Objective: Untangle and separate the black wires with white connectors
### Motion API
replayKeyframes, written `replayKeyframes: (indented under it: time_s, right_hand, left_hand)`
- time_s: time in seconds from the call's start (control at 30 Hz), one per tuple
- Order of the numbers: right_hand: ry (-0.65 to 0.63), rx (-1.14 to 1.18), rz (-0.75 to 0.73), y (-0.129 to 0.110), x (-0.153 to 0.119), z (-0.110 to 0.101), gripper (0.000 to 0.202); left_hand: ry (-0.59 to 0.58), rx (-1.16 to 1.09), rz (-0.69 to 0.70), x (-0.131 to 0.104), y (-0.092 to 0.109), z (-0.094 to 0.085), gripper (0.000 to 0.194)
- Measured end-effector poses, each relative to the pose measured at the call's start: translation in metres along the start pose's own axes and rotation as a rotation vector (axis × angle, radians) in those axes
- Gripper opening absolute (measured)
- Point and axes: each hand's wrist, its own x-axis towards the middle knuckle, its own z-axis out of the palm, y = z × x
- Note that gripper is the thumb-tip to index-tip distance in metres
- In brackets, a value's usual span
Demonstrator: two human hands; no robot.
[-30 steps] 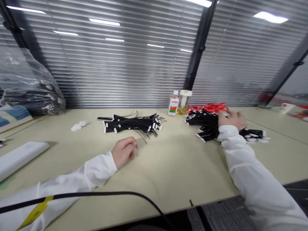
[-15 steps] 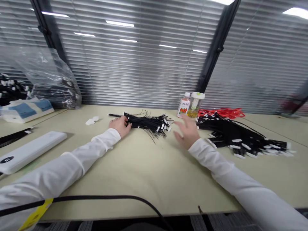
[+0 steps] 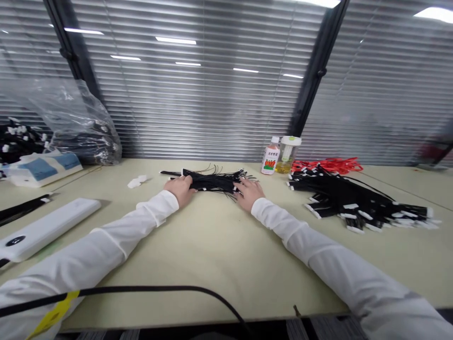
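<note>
A bundle of thin black cables (image 3: 214, 181) with white connectors lies crosswise on the table, loose ends fanning out to the right. My left hand (image 3: 180, 190) is closed around its left end, with the fingertips partly hidden among the cables. At the right end, my right hand (image 3: 248, 192) has its fingers wrapped over the connector ends, most of which it covers. Small white pieces (image 3: 137, 181) rest on the table left of my left hand.
To the right lies a large pile of black cables (image 3: 339, 191), with red cables (image 3: 327, 165) behind it. A drink bottle (image 3: 270, 157) and a lidded cup (image 3: 287, 155) stand near the blinds. On the left are a white device (image 3: 53, 229), a tissue pack (image 3: 44, 169) and a plastic bag (image 3: 87, 127).
My right hand has moved left and down onto the connector end of the cable bundle. My left hand stays at the other end.
</note>
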Motion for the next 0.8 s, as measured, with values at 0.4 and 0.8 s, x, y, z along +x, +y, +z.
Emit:
replayKeyframes:
  time_s: [0.4,0.8]
  right_hand:
    - [0.147,0.306,0.334,0.027,0.015,0.006,0.043]
    - [0.334,0.669,0.390,0.019,0.009,-0.031,0.048]
  left_hand:
    - [0.483,-0.248,0.250,0.047,0.044,-0.078,0.014]
    - [0.841,-0.306,0.279,0.001,0.053,-0.174,0.021]
